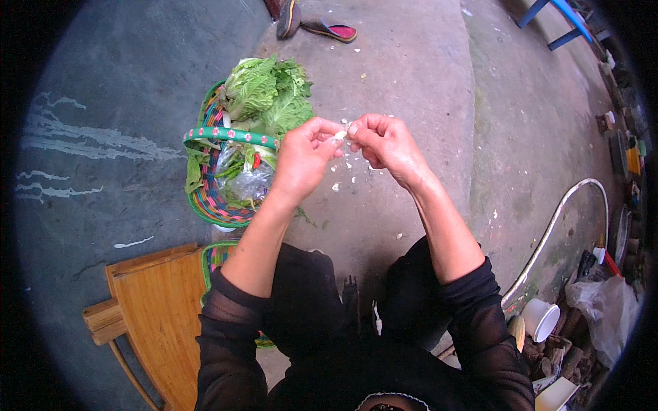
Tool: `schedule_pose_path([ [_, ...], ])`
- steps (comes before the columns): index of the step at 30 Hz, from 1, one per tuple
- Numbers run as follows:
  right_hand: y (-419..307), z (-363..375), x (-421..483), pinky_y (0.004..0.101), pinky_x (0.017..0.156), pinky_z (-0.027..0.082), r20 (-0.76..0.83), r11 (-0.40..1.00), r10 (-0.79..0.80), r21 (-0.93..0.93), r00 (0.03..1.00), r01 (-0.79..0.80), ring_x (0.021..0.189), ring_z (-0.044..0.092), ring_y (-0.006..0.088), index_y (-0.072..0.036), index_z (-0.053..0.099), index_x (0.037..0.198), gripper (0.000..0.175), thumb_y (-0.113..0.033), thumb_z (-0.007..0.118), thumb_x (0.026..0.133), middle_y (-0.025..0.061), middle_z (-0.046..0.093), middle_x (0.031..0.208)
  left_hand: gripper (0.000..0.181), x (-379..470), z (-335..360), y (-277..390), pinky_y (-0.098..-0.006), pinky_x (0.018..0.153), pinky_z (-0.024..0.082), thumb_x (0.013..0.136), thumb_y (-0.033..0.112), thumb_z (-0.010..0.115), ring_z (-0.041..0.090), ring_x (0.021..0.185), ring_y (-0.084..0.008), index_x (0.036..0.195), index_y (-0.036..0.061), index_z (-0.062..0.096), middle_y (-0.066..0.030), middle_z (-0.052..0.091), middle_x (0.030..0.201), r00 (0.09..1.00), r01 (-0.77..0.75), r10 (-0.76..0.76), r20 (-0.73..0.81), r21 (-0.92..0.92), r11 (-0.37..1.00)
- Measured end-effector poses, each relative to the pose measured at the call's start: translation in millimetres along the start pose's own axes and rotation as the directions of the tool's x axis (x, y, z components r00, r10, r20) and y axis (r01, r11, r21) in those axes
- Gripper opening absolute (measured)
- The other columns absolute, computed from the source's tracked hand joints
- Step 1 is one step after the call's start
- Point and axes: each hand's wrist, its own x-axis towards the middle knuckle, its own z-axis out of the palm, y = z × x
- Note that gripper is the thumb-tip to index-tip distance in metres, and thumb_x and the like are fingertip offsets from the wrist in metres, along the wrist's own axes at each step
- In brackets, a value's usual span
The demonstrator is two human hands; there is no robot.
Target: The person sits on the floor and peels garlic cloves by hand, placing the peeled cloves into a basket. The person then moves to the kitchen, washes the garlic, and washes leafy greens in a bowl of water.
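Note:
A small pale garlic clove is pinched between the thumb and fingers of my left hand. My right hand meets it from the other side, thumb and forefinger closed together at the clove's tip; whether a piece of skin is between them is too small to tell. Bits of white peel lie scattered on the concrete floor under both hands. Just left of my left hand stands a colourful woven basket with a green handle. It holds leafy cabbage, a red chilli, green chillies and clear plastic bags.
A wooden chair stands at lower left, near a second woven basket. Slippers lie ahead. On the right are a pale hose, a white bucket, firewood, a plastic bag and blue furniture legs.

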Motion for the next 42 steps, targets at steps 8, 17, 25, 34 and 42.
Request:
schedule_pose_path([
  [8, 2, -3, -2, 0.0195, 0.042, 0.026, 0.063, 0.999, 0.038, 0.036, 0.997, -0.041, 0.048, 0.038, 0.0016, -0.008, 0.063, 0.085, 0.011, -0.017, 0.063, 0.089, -0.0012, 0.060, 0.071, 0.014, -3, -1, -1, -0.0229, 0.068, 0.051, 0.091, 0.001, 0.058, 0.061, 0.074, -0.0080, 0.100, -0.0017, 0.067, -0.0028, 0.067, 0.086, 0.995, -0.101, 0.104, -0.002, 0.215, 0.971],
  [17, 9, 7, -2, 0.0207, 0.040, 0.026, 0.018, 0.961, 0.040, 0.272, 0.999, -0.043, 0.045, 0.038, 0.0025, -0.004, 0.063, 0.084, 0.009, -0.012, 0.059, 0.087, -0.0001, 0.059, 0.069, 0.016, -3, 5, 2, -0.0239, 0.069, 0.050, 0.093, 0.004, 0.058, 0.062, 0.074, -0.0107, 0.105, -0.0035, 0.063, -0.0061, 0.067, 0.085, 1.000, 0.009, -0.010, -0.009, -0.110, 0.994],
  [25, 5, 12, -3, 0.0194, 0.045, 0.030, -0.001, 0.982, -0.177, -0.073, 0.984, 0.176, 0.053, 0.043, 0.0009, -0.007, 0.062, 0.089, 0.011, -0.019, 0.062, 0.088, -0.0052, 0.056, 0.069, 0.021, -4, -7, 0, -0.0239, 0.072, 0.050, 0.092, 0.008, 0.061, 0.063, 0.077, -0.0129, 0.110, -0.0022, 0.062, -0.0050, 0.067, 0.089, 0.968, 0.233, -0.242, 0.061, -0.563, 0.793],
  [34, 4, 11, -2, 0.0232, 0.054, 0.039, -0.025, 0.977, -0.169, -0.139, 0.985, 0.164, 0.062, 0.051, 0.0044, -0.005, 0.062, 0.088, 0.020, -0.024, 0.065, 0.089, -0.0005, 0.061, 0.074, 0.026, -4, 2, 1, -0.0238, 0.068, 0.051, 0.086, 0.008, 0.068, 0.066, 0.080, -0.0120, 0.109, -0.0026, 0.063, -0.0089, 0.070, 0.091, 0.997, -0.031, 0.028, -0.066, -0.048, 0.998],
  [42, 8, 8, -5, 0.0216, 0.055, 0.038, 0.055, 0.843, -0.352, -0.416, 0.935, 0.341, 0.060, 0.046, 0.0017, -0.003, 0.063, 0.087, 0.018, -0.020, 0.063, 0.091, -0.0044, 0.062, 0.074, 0.018, -2, -3, 2, -0.0250, 0.067, 0.051, 0.091, 0.007, 0.062, 0.065, 0.078, -0.0132, 0.107, 0.0000, 0.061, -0.0071, 0.068, 0.090, 0.988, 0.149, -0.157, -0.010, -0.268, 0.952],
])
